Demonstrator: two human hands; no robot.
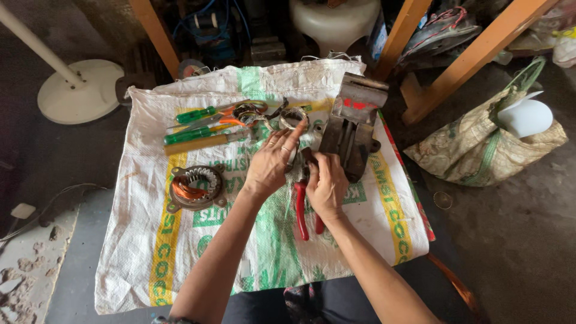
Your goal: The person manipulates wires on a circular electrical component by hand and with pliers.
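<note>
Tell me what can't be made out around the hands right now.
- Head view: whatever the left hand and right hand pinch between them is covered by the fingers.
- Red-handled pliers: jaws hidden under the right hand.
- Metal bench tool: lower edge blocked by the right hand's fingers.

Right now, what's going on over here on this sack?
A person sits over a white woven sack spread as a work surface. Their left hand and right hand are close together over a small part, too hidden to identify, with red-handled pliers lying just under them. A motor stator with copper windings lies to the left, green-handled screwdrivers sit above it, and a dark metal vise lies beside the right hand.
</note>
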